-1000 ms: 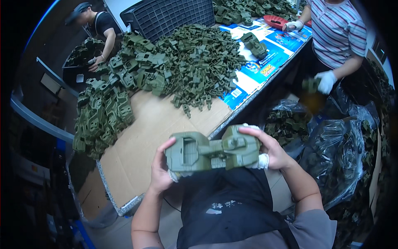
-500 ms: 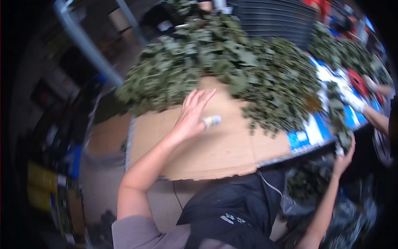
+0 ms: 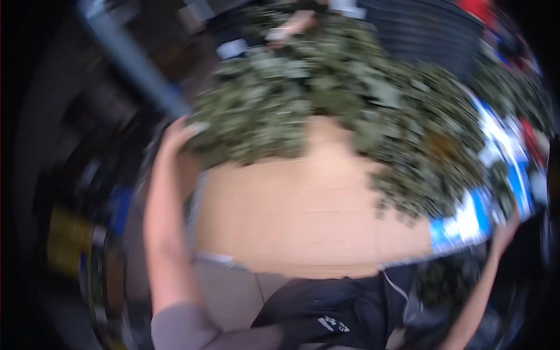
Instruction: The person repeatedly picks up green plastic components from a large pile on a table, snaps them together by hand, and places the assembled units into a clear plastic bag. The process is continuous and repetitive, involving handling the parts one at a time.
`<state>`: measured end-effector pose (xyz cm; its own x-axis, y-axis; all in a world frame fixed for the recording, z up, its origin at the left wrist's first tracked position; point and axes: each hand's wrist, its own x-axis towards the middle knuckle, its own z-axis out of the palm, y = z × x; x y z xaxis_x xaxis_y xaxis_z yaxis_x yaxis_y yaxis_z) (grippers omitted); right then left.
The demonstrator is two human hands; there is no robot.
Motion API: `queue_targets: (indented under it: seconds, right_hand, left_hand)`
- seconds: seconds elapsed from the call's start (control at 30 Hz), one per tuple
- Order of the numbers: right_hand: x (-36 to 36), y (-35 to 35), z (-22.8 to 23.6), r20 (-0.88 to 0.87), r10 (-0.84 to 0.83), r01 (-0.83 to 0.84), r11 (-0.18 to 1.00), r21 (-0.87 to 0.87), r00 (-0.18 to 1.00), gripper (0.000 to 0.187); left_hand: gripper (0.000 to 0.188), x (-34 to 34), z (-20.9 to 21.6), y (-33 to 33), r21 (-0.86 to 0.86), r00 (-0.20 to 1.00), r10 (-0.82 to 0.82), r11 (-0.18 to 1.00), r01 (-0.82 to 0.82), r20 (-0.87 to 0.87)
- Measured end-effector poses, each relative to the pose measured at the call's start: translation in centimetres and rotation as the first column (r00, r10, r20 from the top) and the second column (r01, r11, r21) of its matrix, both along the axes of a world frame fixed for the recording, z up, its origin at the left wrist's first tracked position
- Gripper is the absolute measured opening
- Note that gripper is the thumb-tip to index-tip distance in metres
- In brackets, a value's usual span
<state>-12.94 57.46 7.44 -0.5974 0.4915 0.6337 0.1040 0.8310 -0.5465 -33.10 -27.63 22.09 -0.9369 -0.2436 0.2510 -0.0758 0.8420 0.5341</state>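
My left hand point(image 3: 178, 133) is at the left end of a heap of leafy green branches point(image 3: 251, 111). Its fingers meet the outer leaves, but motion smears them, and a pale wrap shows on one finger. Far to the right, at the table's front corner, my right hand point(image 3: 506, 228) closes round the lower end of a small leafy bunch point(image 3: 500, 184). Its fingertips are blurred and partly hidden. Between my arms lies a brown cardboard sheet point(image 3: 291, 216). A second heap of leafy branches point(image 3: 431, 134) spreads over its right side, with a few brownish leaves.
Blue and white sheeting point(image 3: 466, 219) covers the table's right part. A dark ribbed crate point(image 3: 426, 35) stands behind the heaps. Another person's hand point(image 3: 294, 26) is over the far leaves. A metal post point(image 3: 128, 52) rises at left; below right sits a bag of leaves point(image 3: 443, 286).
My left hand has gone from above the cardboard leftward to the end of the left heap. My right hand stays by the small leafy bunch. The whole view has shifted and blurred.
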Motion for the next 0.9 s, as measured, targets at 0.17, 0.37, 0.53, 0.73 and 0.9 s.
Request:
queue_targets:
  seconds: [0.17, 0.37, 0.53, 0.73, 0.9]
  right_hand:
    - [-5.3, 0.4, 1.7, 0.043, -0.127, 0.133, 0.969, -0.21, 0.991, 0.058]
    - [-9.7, 8.6, -0.9, 0.234, -0.084, 0.064, 0.994, 0.091, 0.969, 0.083]
    - [-8.9, -2.1, 3.4, 0.088, 0.137, -0.151, 0.972, 0.181, 0.987, 0.075]
    - [2.1, -27.3, 9.8, -0.104, 0.765, -0.752, 0.582, -0.31, 0.635, 0.039]
    - [4.0, -36.7, 8.9, -0.401, 0.837, -0.753, 0.019, -0.658, 0.372, 0.049]
  left_hand:
    - [0.056, 4.1, 0.2, -2.3, -0.258, 0.963, 0.104, 0.951, -0.17, -0.249]
    - [0.05, -0.2, -4.0, -2.8, 0.485, 0.901, 0.189, 0.874, 0.028, -0.391]
    - [0.049, 2.7, -0.6, 5.1, 0.187, 0.694, 0.041, 0.973, 0.136, -0.719]
    - [0.034, 12.4, -1.1, 18.3, 0.881, 0.873, -0.124, -0.015, 0.473, -0.472]
    - [0.05, 22.4, -4.8, 24.6, 0.714, 0.852, -0.459, -0.682, -0.156, -0.252]
